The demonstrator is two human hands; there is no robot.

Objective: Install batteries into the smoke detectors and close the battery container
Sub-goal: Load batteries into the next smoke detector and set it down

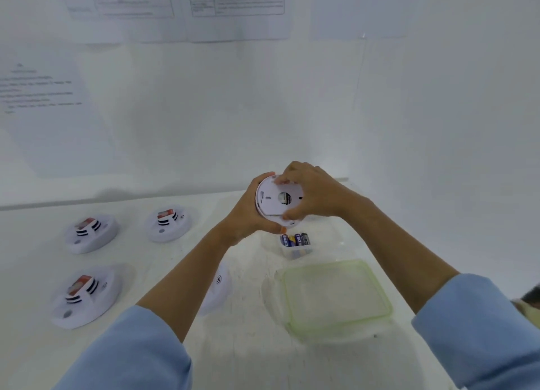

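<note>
I hold a round white smoke detector (pixel 273 198) up above the table with its back plate facing me. My left hand (pixel 248 214) grips its left rim from below. My right hand (pixel 312 193) curls over the right side, fingertips at the top edge and thumb at the bottom edge. Just below the detector stands a small clear battery container (pixel 295 245) with several blue and dark batteries upright in it. Its green-rimmed clear lid (pixel 336 296) lies flat on the table nearer to me.
Three white smoke detectors with red-labelled tops sit on the left of the table (pixel 90 233) (pixel 169 224) (pixel 86 300). Another detector (pixel 217 287) lies partly hidden under my left forearm. Printed sheets hang on the white wall behind.
</note>
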